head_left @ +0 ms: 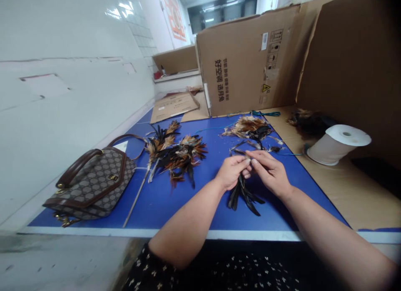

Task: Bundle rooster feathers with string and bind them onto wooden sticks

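Observation:
My left hand (233, 172) is closed in a pinch around the upper ends of a bunch of black feathers (244, 195). The feathers fan downward below my fingers, over the blue table top. Against it, fingertips meeting at the quill ends, my right hand (271, 172) is pinched too; whatever lies between its fingertips is too small to make out. Just beyond my hands lies a loose heap of brown, cream and black feathers (247, 128). To the left are a bundle of brown and black feathers (184, 153) and a feathered stick (138, 195).
A patterned handbag (97, 186) stands at the left. A white spool (336, 145) sits on cardboard at the right, with dark feathers (308, 122) behind it. Tall cardboard (247, 69) walls the back and right. Teal cord (266, 113) lies at the table's far side.

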The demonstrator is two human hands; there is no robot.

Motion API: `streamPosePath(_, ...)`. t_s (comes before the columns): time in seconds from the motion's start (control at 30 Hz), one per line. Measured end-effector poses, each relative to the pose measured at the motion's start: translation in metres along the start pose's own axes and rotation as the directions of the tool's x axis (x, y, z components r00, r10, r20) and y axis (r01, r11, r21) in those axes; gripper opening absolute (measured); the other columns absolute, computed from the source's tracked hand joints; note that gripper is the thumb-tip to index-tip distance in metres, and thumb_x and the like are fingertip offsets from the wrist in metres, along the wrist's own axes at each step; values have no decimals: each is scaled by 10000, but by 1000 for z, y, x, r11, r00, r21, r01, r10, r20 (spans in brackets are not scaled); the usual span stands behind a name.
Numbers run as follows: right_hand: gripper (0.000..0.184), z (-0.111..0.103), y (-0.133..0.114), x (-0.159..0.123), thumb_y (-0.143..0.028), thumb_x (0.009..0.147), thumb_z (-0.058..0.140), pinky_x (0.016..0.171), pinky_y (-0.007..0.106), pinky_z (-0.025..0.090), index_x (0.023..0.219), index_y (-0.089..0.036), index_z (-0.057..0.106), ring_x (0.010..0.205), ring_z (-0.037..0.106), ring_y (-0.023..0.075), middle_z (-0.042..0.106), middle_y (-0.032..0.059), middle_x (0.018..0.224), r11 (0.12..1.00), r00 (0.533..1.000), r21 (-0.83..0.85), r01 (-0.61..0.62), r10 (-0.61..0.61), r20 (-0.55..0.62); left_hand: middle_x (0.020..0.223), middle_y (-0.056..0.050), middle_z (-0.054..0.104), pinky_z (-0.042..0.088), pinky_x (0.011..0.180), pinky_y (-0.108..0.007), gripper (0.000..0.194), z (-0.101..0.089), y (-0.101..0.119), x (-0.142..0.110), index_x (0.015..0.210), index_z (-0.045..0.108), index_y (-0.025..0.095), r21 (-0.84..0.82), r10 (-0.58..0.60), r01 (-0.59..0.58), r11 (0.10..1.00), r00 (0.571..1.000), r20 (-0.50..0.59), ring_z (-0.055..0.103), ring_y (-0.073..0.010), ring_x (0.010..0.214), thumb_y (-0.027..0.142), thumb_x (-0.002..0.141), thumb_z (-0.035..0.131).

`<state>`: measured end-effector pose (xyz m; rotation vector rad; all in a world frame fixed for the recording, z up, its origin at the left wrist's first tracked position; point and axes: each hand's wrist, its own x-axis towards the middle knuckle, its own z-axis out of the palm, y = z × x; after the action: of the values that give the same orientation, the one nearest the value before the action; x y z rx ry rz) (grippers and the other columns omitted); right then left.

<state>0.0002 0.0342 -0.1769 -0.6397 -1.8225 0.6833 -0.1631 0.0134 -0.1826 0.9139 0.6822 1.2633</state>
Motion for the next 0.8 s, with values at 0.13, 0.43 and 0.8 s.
streamPosePath(0.13, 295, 1, 3, -1, -379, 1016, 631, 991, 419, 561, 1224, -254, 799, 1094, 688, 249, 744, 108, 1126, 1000, 1000, 21, -10, 10, 4, 640, 10, 575, 376, 530, -236, 437, -2, -1, 1, 754, 658, 93, 26, -20, 20, 999, 1000, -12, 454, -47, 505, 442, 721, 919)
streamPosePath(0.43, 418, 8, 16, -3, -567, 957, 676, 957, 393, 565, 1198, -230, 737, 965, 698, 217, 758, 72, 1092, 893, 933, 293, -343, 359, 0, 1126, -120, 738, 496, 1001, -338, 257, -6, 5, 5, 868, 821, 132, 120, 267, -250, 961, 949, -167, 667, -205, 1073, 373, 797, 872)
streamPosePath(0.8, 466, 22, 8, -5, -636, 942, 670, 485, 226, 253, 1121, -210, 609, 514, 255, 78, 335, -88, 638, 641, 840, 543, -542, 403, 362, 1226, -152, 735, 473, 1022, -377, 252, -8, -5, 5, 947, 844, 136, 99, 198, -191, 977, 978, -69, 650, -248, 1121, 358, 826, 845)
